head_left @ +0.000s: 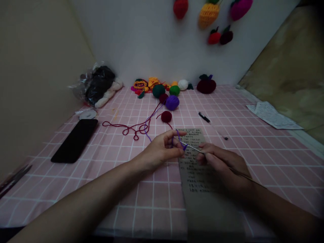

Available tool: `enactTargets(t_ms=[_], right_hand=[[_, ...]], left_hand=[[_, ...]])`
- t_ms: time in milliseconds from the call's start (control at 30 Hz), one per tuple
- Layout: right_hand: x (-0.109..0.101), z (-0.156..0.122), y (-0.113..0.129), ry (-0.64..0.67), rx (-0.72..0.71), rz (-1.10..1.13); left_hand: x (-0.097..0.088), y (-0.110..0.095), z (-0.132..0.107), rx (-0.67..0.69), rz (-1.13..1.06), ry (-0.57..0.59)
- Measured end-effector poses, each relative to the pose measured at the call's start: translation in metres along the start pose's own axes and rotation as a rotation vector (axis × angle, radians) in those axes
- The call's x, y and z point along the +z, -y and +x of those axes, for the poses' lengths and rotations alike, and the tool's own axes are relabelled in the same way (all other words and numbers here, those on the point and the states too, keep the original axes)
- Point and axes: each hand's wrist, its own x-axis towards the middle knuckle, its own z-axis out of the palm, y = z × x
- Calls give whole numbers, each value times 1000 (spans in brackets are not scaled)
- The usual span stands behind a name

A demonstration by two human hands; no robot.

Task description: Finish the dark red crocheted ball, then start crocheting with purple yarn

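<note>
**Purple yarn on the hook, both hands loaded**

Your left hand [169, 147] pinches a small purple yarn piece [185, 147] between thumb and fingers, index raised with yarn over it; likely that finger sets the tension. Your right hand [222, 162] grips a slim metal crochet hook [193, 148] well up the shaft, handle end lying back along your forearm, probably for fine tip control. Tip meets the yarn piece at your left fingertips.

Work sits above the upper part of a brown handwritten sheet [192, 184], which runs from mid-table to the near edge of the pink, white-gridded table [152, 216]. Written lines lie right under your hands, so presumably placed for reading as you work.

Round purple yarn ball [172, 102] sits toward the far edge; its strand curves down to your left hand with slack, which should let it feed without tugging. Loose dark-red yarn loops [135, 130] lie close to that strand: snag risk, I'd say.

Flat black phone [75, 141] lies near the left edge, black-capped clear pen [204, 117] right of centre; both out of your hands' way.
</note>
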Motion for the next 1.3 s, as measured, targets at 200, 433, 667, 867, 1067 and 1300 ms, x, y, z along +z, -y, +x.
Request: enactTargets(t_ms=[200, 433, 667, 867, 1067, 1300], right_hand=[[1, 2, 1, 2, 9, -9], [2, 3, -1, -7, 45, 2], [1, 4, -3, -16, 58, 4], [3, 5, -1, -36, 64, 27], [4, 6, 1, -31, 70, 47], [4, 7, 3, 20, 91, 93]], left_hand=[[0, 2, 0, 7, -36, 12], [-1, 2, 0, 30, -46, 9], [1, 0, 1, 4, -176, -39], [2, 1, 0, 2, -158, -25], [1, 3, 0, 60, -73, -37], [2, 0, -2, 94, 84, -54]])
